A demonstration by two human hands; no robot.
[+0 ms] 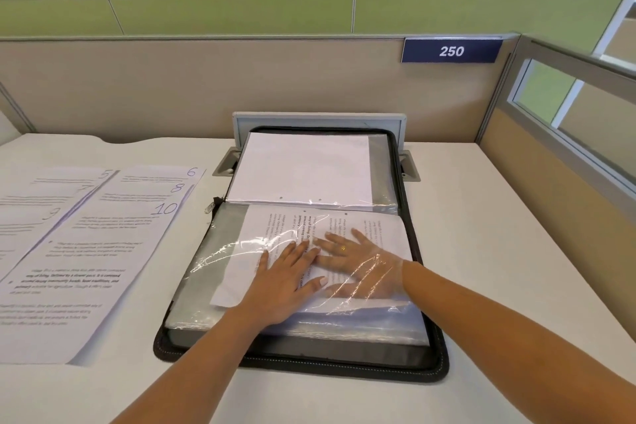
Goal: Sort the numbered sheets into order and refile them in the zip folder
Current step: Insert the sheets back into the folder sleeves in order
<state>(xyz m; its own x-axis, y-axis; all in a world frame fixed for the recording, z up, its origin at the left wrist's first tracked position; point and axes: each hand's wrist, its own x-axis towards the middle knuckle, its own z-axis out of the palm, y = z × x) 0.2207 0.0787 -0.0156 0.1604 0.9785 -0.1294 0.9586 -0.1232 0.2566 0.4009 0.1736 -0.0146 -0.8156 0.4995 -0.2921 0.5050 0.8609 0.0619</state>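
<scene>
The right hand is lying flat with its grip spread, fingers straight, and it appears to be sitting under the clear plastic of the sleeve, on top of the sheet being filed. The left hand is pressing down just beside it from outside the plastic, its grip also spread and pinching nothing, fingertips touching the right hand's fingers. The sheet is lying in the near half of the open folder, its long axis running left to right and slightly tilted, its near-left corner poking out askew. A grey empty strip of sleeve is showing to the left of the sheet, so the coming move is probably sliding it leftward along that axis and squaring it. The loose sheets numbered 5 to 10 are waiting on the surface well to the left, nearer the left hand.
</scene>
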